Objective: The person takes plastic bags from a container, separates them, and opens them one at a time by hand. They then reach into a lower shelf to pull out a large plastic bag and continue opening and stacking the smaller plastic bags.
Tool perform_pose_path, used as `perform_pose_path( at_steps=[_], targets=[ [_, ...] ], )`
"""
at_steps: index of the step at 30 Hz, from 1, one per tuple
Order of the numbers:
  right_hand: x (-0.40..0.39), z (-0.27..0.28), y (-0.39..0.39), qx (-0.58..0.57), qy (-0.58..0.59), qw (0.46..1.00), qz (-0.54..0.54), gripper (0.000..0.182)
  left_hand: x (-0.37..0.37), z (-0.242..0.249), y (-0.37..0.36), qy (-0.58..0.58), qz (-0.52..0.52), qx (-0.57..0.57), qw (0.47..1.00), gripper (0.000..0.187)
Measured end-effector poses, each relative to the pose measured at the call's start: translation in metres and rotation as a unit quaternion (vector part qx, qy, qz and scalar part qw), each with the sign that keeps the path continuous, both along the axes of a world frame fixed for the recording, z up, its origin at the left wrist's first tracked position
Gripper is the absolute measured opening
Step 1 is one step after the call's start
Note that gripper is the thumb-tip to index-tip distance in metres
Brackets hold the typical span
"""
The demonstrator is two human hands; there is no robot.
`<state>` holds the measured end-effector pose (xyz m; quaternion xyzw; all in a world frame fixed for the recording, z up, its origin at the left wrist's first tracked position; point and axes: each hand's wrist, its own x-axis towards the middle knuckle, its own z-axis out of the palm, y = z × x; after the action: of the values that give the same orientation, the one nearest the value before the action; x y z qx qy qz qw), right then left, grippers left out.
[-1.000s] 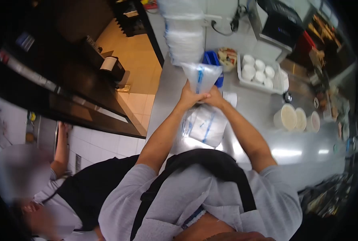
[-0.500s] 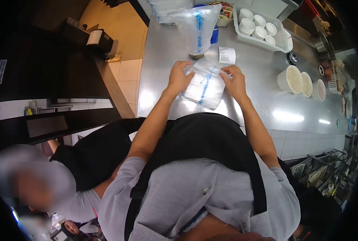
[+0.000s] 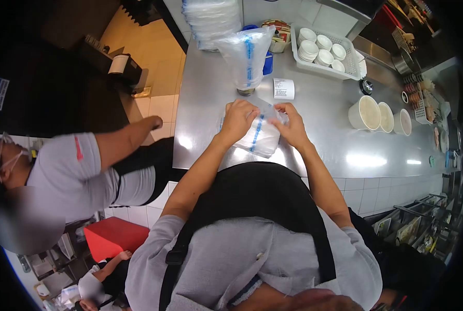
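Note:
A clear plastic bag (image 3: 257, 139) with blue print lies flat in front of me on the steel counter (image 3: 319, 140). My left hand (image 3: 238, 121) is closed on the upper left edge of this bag, fingers bent over it. With thumb and fingers together, my right hand (image 3: 292, 127) pinches its upper right edge. Just beyond my hands stands a filled-out clear bag (image 3: 246, 62) with the same blue print, its base resting on a small dark round thing. A printed paper slip (image 3: 284, 88) lies beyond my right hand.
A white basket (image 3: 327, 68) of small white cups stands at the back, near a stack of clear plastic (image 3: 210, 23). Several white tubs (image 3: 365, 114) stand to the right. A co-worker (image 3: 81, 160) is close on my left, with a red box (image 3: 116, 237) behind.
My left hand has moved further over the bag's top edge, and the right fingers have drawn inward. The co-worker on the left has shifted, an arm now stretched toward the counter.

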<state>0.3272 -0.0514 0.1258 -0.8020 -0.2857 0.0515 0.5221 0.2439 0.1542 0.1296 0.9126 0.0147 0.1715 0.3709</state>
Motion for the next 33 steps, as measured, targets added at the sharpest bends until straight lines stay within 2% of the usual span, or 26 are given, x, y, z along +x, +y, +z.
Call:
perform_pose_path(
  at_steps=[1, 3, 6, 9, 14, 17, 18, 21, 23, 24, 27, 29, 30, 32, 33],
  targets=[
    [-0.004, 0.023, 0.008, 0.008, -0.048, 0.999, -0.002, 0.019, 0.006, 0.004, 0.001, -0.007, -0.007, 0.001, 1.000, 0.012],
    [0.000, 0.034, 0.013, 0.004, -0.108, 0.994, -0.005, 0.020, 0.016, 0.012, 0.003, -0.020, -0.020, 0.002, 1.000, 0.015],
    [0.026, 0.029, 0.006, -0.015, -0.128, 0.992, -0.013, 0.017, 0.030, 0.020, 0.004, -0.043, -0.028, 0.019, 0.998, 0.018],
    [0.039, 0.040, 0.008, 0.012, -0.109, 0.994, -0.016, 0.012, 0.036, 0.033, -0.004, -0.094, 0.014, -0.126, 0.987, 0.021],
    [0.056, 0.075, 0.015, -0.013, -0.138, 0.989, -0.045, 0.012, 0.050, 0.053, -0.005, -0.076, 0.038, -0.069, 0.994, 0.019],
    [0.073, 0.096, 0.022, 0.007, -0.206, 0.978, -0.044, 0.013, 0.060, 0.070, -0.003, -0.045, 0.052, -0.046, 0.997, 0.017],
    [0.078, 0.104, 0.025, 0.043, -0.194, 0.979, -0.037, 0.015, 0.064, 0.077, -0.001, -0.035, 0.057, -0.041, 0.997, 0.017],
    [0.081, 0.140, 0.029, 0.132, -0.145, 0.980, -0.027, 0.020, 0.068, 0.103, 0.000, -0.205, 0.039, -0.162, 0.965, 0.018],
    [0.081, 0.158, 0.027, 0.163, -0.097, 0.981, -0.037, 0.022, 0.065, 0.122, 0.000, -0.190, 0.032, -0.207, 0.959, 0.016],
    [0.083, 0.167, 0.025, 0.132, -0.094, 0.986, -0.039, 0.022, 0.064, 0.132, 0.001, -0.184, 0.026, -0.229, 0.956, 0.016],
    [0.087, 0.185, 0.016, 0.050, -0.071, 0.996, -0.034, 0.023, 0.054, 0.156, 0.007, -0.074, 0.039, -0.198, 0.977, 0.015],
    [0.087, 0.192, 0.014, 0.012, -0.045, 0.999, -0.024, 0.023, 0.049, 0.164, 0.010, -0.072, 0.016, -0.180, 0.981, 0.016],
    [0.088, 0.190, 0.016, 0.065, -0.034, 0.997, 0.001, 0.023, 0.047, 0.166, 0.011, -0.070, 0.005, -0.171, 0.983, 0.017],
    [0.087, 0.184, 0.019, 0.169, -0.011, 0.984, 0.051, 0.023, 0.055, 0.164, -0.003, -0.185, 0.010, -0.238, 0.954, 0.017],
    [0.085, 0.183, 0.019, 0.179, 0.007, 0.982, 0.064, 0.022, 0.056, 0.163, -0.005, -0.198, 0.002, -0.265, 0.944, 0.017]
  ],
)
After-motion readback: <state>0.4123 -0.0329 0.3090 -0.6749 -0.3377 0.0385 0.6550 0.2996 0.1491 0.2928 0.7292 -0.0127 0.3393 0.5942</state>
